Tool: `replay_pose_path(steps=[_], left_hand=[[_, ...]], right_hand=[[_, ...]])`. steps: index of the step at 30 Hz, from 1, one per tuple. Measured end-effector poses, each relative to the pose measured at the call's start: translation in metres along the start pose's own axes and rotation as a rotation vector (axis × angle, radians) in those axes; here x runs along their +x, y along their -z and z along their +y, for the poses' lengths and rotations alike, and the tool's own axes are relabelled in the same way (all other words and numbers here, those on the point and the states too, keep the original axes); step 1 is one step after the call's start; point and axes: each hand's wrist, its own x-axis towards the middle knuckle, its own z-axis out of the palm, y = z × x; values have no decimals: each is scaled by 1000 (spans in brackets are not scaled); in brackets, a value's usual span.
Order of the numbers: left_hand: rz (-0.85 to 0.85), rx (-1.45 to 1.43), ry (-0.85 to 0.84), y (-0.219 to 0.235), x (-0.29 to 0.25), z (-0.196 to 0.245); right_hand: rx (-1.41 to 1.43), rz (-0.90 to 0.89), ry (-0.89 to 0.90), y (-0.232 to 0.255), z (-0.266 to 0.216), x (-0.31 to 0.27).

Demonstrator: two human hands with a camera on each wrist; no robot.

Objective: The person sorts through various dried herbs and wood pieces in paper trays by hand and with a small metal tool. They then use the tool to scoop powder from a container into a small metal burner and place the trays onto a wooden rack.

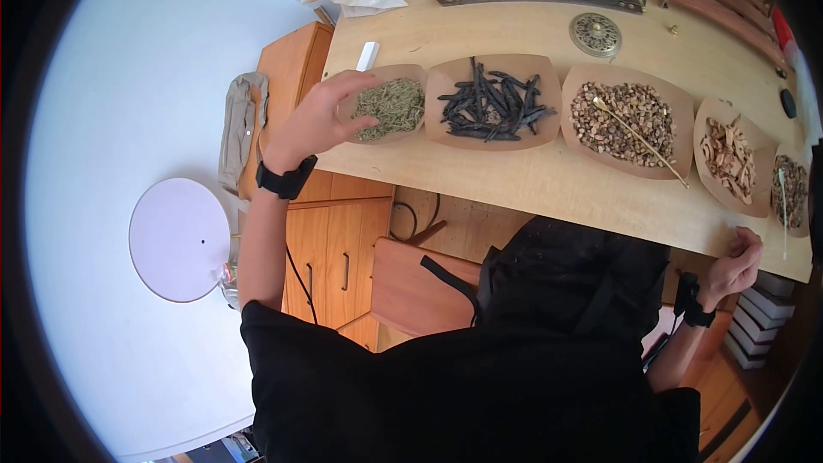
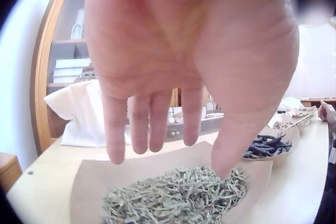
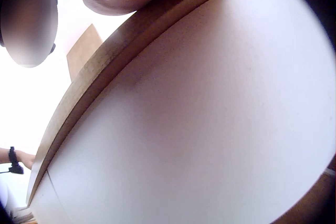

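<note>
My left hand (image 1: 324,116) hovers over the leftmost paper tray (image 2: 89,184), which holds a heap of dried green herb (image 2: 176,198). Its fingers point down and hold nothing; the thumb is spread apart, close over the herb. My right hand (image 1: 739,266) rests at the front table edge, loosely curled with nothing visible in it; the right wrist view shows only part of it above the edge. Beside the herb stands a paper tray of black dried pods (image 1: 519,107). Farther right is a tray of small brown pieces (image 1: 613,124) with a thin golden spoon (image 1: 641,139) across it.
Trays of pale brown chips (image 1: 727,159) and darker mixed bits (image 1: 790,193) stand at the right. A pierced brass lid (image 1: 596,34), a white block (image 1: 368,56) and a grey-framed tray (image 1: 540,2) lie behind. A black bag (image 1: 574,283) sits below the front edge.
</note>
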Motion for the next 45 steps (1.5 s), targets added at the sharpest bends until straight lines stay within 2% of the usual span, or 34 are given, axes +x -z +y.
replay_pose_path(steps=[4,6,12,20,31,33,36,40,43,45], left_hand=[[-52,23,-12,-22,4,-9],[-58,-20,114,-28,6,-10],[-73,-60,135,-39,9,-5],[-11,-20,19,-46,10,-14],[43,-113,45,-40,11,-18],[82,-221,127,-39,10,-20],[102,-238,162,-33,8,-21],[92,-161,199,-24,7,-20],[130,-175,210,-22,6,-25],[204,-148,156,-19,6,-22]], right_hand=[[-20,-15,32,3,4,0],[-26,-15,31,3,4,0],[-40,-14,20,2,1,-1],[-37,-3,8,1,2,0],[-32,-1,11,-1,-3,0],[-27,0,7,-1,-4,0],[-21,6,-1,-2,-5,0],[-15,8,-8,-1,-2,0],[-25,19,-5,-2,-4,0],[-25,15,-3,-1,-2,0]])
